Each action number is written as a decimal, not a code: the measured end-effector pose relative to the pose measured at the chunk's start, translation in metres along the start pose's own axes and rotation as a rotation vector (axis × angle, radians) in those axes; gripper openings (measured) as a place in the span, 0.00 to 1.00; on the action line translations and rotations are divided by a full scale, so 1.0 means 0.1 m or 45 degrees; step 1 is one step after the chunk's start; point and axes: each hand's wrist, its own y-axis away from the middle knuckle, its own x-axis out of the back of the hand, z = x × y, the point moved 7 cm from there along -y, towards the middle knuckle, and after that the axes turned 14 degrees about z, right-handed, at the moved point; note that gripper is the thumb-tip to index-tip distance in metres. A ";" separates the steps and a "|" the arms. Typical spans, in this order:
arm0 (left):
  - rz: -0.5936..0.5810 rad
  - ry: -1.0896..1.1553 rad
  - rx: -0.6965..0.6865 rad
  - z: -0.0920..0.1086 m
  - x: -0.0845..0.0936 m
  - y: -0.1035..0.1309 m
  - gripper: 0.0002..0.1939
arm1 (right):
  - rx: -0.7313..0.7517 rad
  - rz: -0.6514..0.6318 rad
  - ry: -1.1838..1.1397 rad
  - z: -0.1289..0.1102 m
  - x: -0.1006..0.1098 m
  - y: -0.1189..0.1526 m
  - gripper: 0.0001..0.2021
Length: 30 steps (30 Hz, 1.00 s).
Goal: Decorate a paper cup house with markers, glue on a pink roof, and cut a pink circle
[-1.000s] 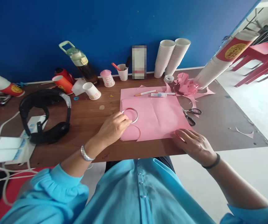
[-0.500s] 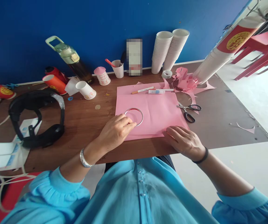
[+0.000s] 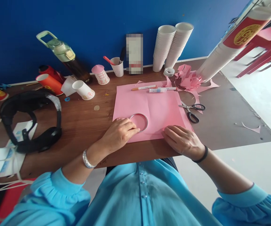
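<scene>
Ring in left grip

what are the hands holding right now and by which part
The left hand holds the ring by its near left rim. The right hand is at the pink paper's near edge; whether it grips it cannot be told.

Matt paper, shiny metal

From my remote feed I see pink paper, matt and mostly smooth, under a ring with a metallic shine. I read wood grain on the brown surface, and metal blades with black plastic-looking handles on the scissors. The white cups look like smooth matt paper, the pink scraps crumpled, the blue shirt softly sheened cloth.
</scene>
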 end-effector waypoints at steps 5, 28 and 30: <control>0.085 0.084 0.038 -0.09 0.07 0.02 0.10 | -0.028 -0.029 -0.072 -0.01 0.06 -0.05 0.09; -0.276 0.354 0.561 -0.43 0.01 0.27 0.06 | -0.086 -0.088 -0.181 -0.18 -0.46 -0.60 0.14; -0.279 0.356 0.554 -0.42 0.00 0.27 0.06 | -0.083 -0.102 -0.176 -0.18 -0.47 -0.60 0.14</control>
